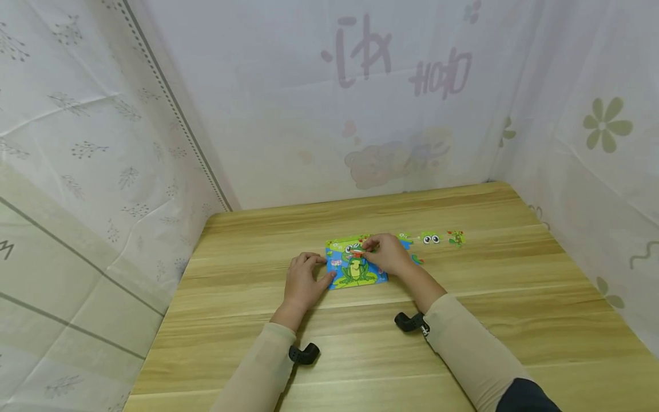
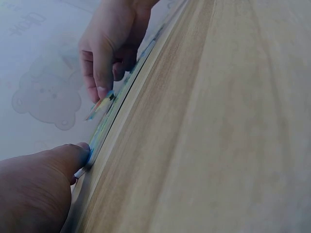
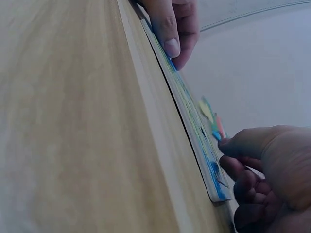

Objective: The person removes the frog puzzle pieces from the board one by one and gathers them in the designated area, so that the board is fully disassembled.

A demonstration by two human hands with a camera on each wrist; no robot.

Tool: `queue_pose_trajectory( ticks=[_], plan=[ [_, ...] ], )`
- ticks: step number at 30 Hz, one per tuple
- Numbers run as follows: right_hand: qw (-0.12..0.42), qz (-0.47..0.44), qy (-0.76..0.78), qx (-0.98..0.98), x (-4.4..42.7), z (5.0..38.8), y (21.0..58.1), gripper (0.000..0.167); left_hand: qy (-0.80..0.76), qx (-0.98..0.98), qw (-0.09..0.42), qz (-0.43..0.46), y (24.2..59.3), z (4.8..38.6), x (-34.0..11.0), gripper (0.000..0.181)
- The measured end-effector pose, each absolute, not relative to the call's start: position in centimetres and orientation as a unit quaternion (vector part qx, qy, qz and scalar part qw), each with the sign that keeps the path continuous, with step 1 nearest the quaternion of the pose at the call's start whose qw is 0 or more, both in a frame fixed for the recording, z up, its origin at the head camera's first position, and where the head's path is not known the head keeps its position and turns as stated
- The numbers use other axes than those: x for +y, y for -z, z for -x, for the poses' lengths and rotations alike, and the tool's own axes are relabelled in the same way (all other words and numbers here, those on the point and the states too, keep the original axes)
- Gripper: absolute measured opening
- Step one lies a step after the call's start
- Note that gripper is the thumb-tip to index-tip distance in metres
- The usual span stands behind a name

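A flat square board with a green frog picture [image 1: 355, 273] lies on the wooden table. The left hand [image 1: 305, 283] rests at its left edge, thumb and fingertips touching the edge. Above the board's upper right part, the right hand [image 1: 389, 256] pinches a small colourful piece [image 1: 357, 252] with red on it between thumb and finger. In the right wrist view this piece [image 3: 214, 119] is held tilted, just off the board [image 3: 187, 116]. The left wrist view also shows the piece [image 2: 99, 107] under the right hand's fingertips.
Right of the board lie loose pieces: one with two eyes [image 1: 431, 238], one with red and green drawings [image 1: 456, 237], and others partly hidden behind the right hand. The wooden table [image 1: 247, 286] reaches back to a white printed cloth [image 1: 288, 114].
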State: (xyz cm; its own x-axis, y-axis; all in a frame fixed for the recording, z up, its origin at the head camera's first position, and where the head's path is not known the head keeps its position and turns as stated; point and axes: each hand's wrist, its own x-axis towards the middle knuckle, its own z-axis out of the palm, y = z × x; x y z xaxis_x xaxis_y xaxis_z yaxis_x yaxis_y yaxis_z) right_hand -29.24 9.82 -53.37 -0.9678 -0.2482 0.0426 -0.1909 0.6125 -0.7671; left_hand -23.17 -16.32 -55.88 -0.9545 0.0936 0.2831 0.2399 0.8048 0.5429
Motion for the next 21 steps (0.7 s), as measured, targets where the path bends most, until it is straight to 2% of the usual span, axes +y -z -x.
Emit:
queue_pose_trajectory(
  ticks=[10,21],
  plan=[
    [0.044,0.117,0.449,0.885,11.6,28.9,52.1,0.011,0.299,-0.943,0.12,0.085,56.0,23.3,-16.4,0.039],
    [0.049,0.098,0.451,0.886,15.7,27.4,51.4,0.014,0.3,-0.942,0.125,0.086,56.0,23.2,-16.3,0.038]
  ],
)
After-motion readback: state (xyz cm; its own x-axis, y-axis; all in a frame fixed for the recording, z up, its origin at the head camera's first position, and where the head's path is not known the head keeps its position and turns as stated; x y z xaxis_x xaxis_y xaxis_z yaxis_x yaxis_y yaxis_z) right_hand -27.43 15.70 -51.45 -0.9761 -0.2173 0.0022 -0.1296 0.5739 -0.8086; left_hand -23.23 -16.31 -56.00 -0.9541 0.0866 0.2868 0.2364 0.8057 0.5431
